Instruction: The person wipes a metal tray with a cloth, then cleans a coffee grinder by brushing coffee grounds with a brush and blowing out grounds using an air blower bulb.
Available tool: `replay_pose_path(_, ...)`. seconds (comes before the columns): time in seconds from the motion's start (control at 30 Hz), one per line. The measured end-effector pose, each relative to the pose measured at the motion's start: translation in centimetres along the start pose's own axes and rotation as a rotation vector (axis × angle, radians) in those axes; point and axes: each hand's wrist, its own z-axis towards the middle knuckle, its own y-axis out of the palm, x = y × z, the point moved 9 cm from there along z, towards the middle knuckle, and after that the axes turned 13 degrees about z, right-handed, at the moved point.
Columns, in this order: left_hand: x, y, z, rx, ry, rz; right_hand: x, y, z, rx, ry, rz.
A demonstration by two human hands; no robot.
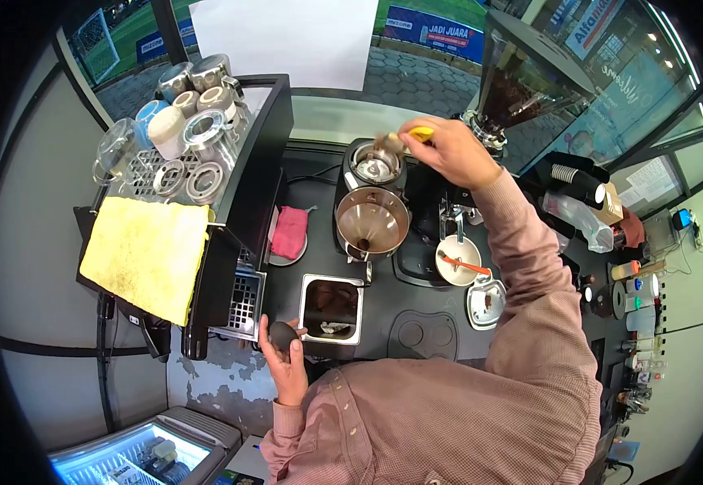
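Observation:
My right hand (455, 152) grips a brush by its yellow handle (422, 134). The brush's brown bristles (389, 144), blurred, are over the open round top (376, 167) of a black coffee grinder. In front of that top, a wide steel bowl-shaped funnel (373, 218) with a dark hole in its bottom is part of the same machine or rests on it. Low at the left, my left hand (288, 376) has its fingers around a dark, rounded object (282, 335), whose kind I cannot make out. This hand is beside the steel bin (306, 307) holding dark coffee grounds.
An espresso machine (258, 153) with cups on top and a yellow cloth (149, 250) stands left. A white bowl (452, 275) with an orange-handled tool, a small dish (474, 311) and a black mat (424, 356) lie right. A bean-filled grinder (521, 85) stands behind my right arm.

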Motion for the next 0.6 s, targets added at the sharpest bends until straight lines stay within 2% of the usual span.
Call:
replay_pose_path(0.07,0.0,0.2,-0.2,-0.013,0.006,0.001,0.9,0.1,-0.7,0.003,-0.029,-0.073)
replay_pose_path(0.13,0.1,0.2,0.3,0.000,0.019,-0.004,0.4,1.2,-0.8,-0.163,0.114,0.178)
replay_pose_path(0.17,0.0,0.0,0.1,0.011,0.016,-0.005,0.9,0.9,-1.8,-0.189,0.409,0.308)
replay_pose_path(0.2,-0.1,-0.1,-0.3,0.016,0.008,-0.006,-1.0,-0.4,-1.4,-0.061,0.119,0.169)
replay_pose_path(0.27,-0.8,-0.3,-0.6,0.008,-0.035,-0.021,-0.4,-0.2,-2.2,0.042,0.025,0.028)
replay_pose_path(0.33,-0.9,-0.4,-0.5,0.010,-0.036,-0.038,-1.6,2.1,-3.1,-0.082,-0.056,0.201)
replay_pose_path(0.4,-0.9,-0.4,-0.4,0.008,-0.028,-0.025,-2.0,1.7,-3.4,-0.100,-0.007,0.188)
replay_pose_path(0.47,-0.7,-0.4,-0.3,0.008,-0.032,-0.036,-1.7,-0.6,-3.9,0.110,0.031,0.049)
replay_pose_path(0.5,-0.7,-0.3,-0.3,0.000,-0.033,-0.034,-1.0,-0.2,-4.1,0.085,0.060,-0.027)
replay_pose_path(0.53,-0.7,-0.1,-0.3,-0.010,-0.027,-0.035,-1.3,0.8,-4.3,0.046,-0.004,0.174)
replay_pose_path(0.6,-0.6,0.0,0.1,-0.007,-0.020,-0.035,-0.7,2.2,-6.2,-0.139,0.351,0.423)
